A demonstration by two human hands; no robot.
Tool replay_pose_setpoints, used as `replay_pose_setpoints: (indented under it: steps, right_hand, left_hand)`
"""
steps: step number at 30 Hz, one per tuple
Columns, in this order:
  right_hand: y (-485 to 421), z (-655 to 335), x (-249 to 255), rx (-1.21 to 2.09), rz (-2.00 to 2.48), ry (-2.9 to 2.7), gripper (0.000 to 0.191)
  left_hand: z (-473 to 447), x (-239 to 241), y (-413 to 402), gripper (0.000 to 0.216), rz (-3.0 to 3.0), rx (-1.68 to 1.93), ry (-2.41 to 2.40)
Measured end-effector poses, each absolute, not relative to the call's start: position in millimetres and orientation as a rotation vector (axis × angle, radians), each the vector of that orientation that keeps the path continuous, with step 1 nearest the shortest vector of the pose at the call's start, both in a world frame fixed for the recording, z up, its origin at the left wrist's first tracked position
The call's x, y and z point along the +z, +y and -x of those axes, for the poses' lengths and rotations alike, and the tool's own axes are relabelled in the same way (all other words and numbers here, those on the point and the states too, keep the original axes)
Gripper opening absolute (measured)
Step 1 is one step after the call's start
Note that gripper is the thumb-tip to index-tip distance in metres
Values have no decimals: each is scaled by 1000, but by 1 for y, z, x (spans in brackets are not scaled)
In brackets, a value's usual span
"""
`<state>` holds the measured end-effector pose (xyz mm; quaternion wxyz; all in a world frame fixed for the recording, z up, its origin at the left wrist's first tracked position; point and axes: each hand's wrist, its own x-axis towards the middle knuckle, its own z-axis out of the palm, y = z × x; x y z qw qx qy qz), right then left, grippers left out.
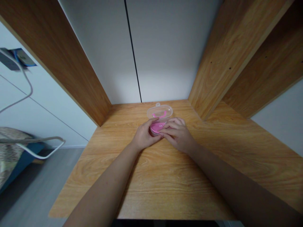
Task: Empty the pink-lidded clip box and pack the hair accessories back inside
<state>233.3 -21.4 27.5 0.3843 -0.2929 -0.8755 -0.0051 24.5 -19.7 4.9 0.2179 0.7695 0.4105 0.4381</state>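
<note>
A small oval clear plastic case [159,111] stands on the desk, its see-through lid swung up and back, with a pink strip like a handle on the lid. Inside the case's lower part lies a flat pink piece [156,127] with small pale marks; its exact kind cannot be made out. My left hand [145,135] curls around the case's left side, thumb along the near edge and fingers behind. At the right end, my right hand [177,134] has its thumb and fingers pinched on the pink piece, partly covering it and the case.
The wooden desktop [151,183] is boxed in by a pale back panel [163,56] and wooden side boards [227,63]. A socket with a white cable [26,75] is on the left wall. Fabric-covered furniture [11,154] stands at the lower left.
</note>
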Motion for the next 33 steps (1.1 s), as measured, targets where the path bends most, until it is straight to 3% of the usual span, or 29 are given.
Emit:
replay_pose_setpoints:
  steps: [24, 33]
  right_hand:
    - [-26, -235, 37, -308, 594, -2162, 23]
    - [-15, -241, 32, -79, 847, -1897, 11]
  left_hand:
    - [-27, 9, -20, 72, -2067, 1247, 1265]
    - [-22, 1, -10, 77, -1874, 1341, 1480]
